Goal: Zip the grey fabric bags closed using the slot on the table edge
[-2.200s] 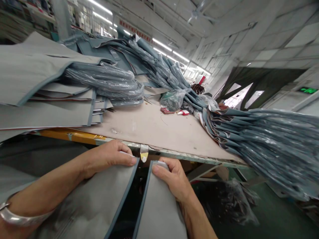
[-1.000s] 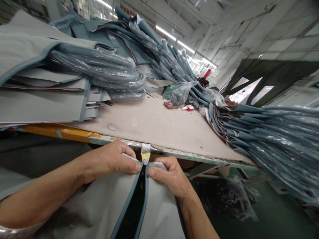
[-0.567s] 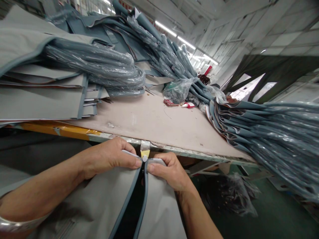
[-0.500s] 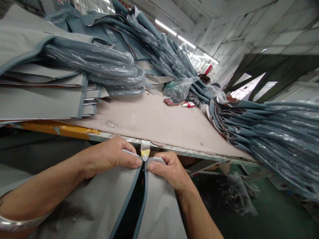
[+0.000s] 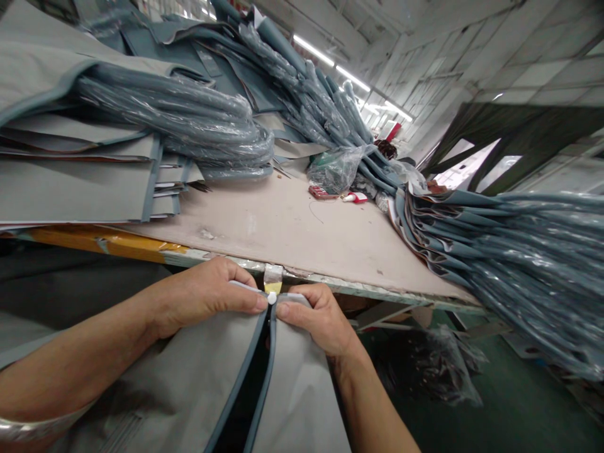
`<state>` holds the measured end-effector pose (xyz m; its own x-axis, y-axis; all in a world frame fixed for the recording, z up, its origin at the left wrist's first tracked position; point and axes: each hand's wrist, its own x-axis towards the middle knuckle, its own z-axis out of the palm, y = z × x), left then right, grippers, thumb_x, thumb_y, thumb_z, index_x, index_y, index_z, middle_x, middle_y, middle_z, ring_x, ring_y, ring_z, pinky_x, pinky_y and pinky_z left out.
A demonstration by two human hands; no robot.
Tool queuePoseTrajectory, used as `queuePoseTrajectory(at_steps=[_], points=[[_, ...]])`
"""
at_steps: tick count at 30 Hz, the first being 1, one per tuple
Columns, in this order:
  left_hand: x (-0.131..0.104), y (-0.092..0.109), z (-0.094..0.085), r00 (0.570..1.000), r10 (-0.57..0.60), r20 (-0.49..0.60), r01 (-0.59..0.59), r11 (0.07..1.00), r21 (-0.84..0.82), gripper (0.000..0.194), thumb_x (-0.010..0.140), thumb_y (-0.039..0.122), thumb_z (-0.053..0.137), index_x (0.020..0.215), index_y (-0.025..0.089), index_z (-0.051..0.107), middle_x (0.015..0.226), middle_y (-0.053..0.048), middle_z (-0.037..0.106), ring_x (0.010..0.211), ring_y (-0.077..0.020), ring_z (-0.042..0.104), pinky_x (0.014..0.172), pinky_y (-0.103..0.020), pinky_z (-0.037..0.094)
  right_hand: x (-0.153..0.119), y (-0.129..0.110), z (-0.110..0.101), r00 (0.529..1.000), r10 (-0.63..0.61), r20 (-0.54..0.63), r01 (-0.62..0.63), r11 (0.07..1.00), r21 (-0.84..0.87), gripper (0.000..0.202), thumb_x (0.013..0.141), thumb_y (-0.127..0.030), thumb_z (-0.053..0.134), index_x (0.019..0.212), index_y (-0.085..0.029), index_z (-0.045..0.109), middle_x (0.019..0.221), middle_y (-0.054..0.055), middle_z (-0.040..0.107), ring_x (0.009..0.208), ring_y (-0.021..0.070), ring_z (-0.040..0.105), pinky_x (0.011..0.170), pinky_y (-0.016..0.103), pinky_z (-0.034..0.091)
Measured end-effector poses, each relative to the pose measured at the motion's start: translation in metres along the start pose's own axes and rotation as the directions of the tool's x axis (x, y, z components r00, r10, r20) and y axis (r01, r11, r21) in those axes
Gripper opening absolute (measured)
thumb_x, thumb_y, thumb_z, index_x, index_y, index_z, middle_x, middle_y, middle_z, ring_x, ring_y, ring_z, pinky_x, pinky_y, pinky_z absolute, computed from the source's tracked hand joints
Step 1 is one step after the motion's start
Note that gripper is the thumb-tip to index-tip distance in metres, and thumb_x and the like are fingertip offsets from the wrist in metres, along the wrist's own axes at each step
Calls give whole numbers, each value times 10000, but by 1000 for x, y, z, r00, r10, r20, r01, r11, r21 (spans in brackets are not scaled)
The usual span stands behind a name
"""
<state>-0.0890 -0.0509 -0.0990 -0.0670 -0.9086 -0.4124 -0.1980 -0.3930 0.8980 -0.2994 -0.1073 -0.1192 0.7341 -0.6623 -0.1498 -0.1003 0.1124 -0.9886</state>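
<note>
Down at the near edge of the worktop (image 5: 302, 233), both hands grip a grey fabric piece with blue-grey edging. The left hand (image 5: 202, 296) is closed over the top corner of the left panel (image 5: 174, 384), thumb pressed along the upper hem, fingers curled over the far side. The right hand (image 5: 316, 318) pinches the top corner of the right panel (image 5: 302, 396) in the same way. The two thumbs nearly meet, and the bound edges of the panels come together just below a small white stud (image 5: 271, 299) that sits between the thumb tips. From there downward the edges part into a narrow dark gap. A silver bangle (image 5: 28, 428) shows on the left wrist at the bottom corner.

Just above the stud, a strip of pale tape (image 5: 272, 277) hangs over the worktop's front edge, and yellow tape (image 5: 99, 242) wraps the edge further left. On the worktop, a flat stack of grey panels (image 5: 75, 189) lies at the left, with plastic-wrapped bundles (image 5: 189, 126) piled on and behind it. More wrapped blue-grey bundles (image 5: 509, 264) overhang the right side. A clear plastic bag (image 5: 335, 170), a small red item (image 5: 318, 192) and a red-and-white item (image 5: 355, 197) lie near the far middle. Crumpled plastic (image 5: 443, 371) lies on the green floor under the right end.
</note>
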Motion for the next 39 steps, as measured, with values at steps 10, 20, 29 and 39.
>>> queuePoseTrajectory(at_steps=[10, 20, 29, 39], points=[[0, 4, 0, 1000, 5, -2, -5, 1000, -29, 290, 561, 433, 801, 586, 174, 673, 539, 39, 509, 565, -113, 397, 536, -200, 290, 1, -5, 4, 998, -48, -45, 45, 997, -60, 550, 705, -601, 815, 594, -157, 511, 559, -57, 353, 528, 63, 251, 476, 227, 188], [0, 4, -1, 1000, -2, 14, 3, 996, -88, 287, 552, 421, 825, 611, 178, 684, 564, 33, 562, 580, -117, 432, 542, -190, 319, 1, -9, 8, 991, -95, -96, 90, 994, -62, 529, 718, -595, 789, 594, -157, 520, 565, -49, 356, 539, 70, 257, 483, 229, 195], [-1, -4, 2, 998, -26, 54, 33, 990, -135, 314, 584, 460, 822, 617, 184, 676, 572, 34, 553, 567, -110, 421, 524, -184, 313, -1, -5, 7, 998, -24, -62, 23, 1000, -16, 547, 720, -597, 800, 598, -168, 483, 554, -64, 340, 514, 58, 242, 458, 222, 178], [-1, -5, 0, 998, -37, 45, 42, 992, -115, 311, 554, 453, 805, 573, 191, 639, 540, 40, 507, 536, -114, 404, 528, -207, 304, 1, -2, 4, 999, -2, -37, 2, 1000, -1, 538, 725, -578, 804, 595, -170, 478, 546, -70, 331, 504, 54, 229, 460, 223, 174]])
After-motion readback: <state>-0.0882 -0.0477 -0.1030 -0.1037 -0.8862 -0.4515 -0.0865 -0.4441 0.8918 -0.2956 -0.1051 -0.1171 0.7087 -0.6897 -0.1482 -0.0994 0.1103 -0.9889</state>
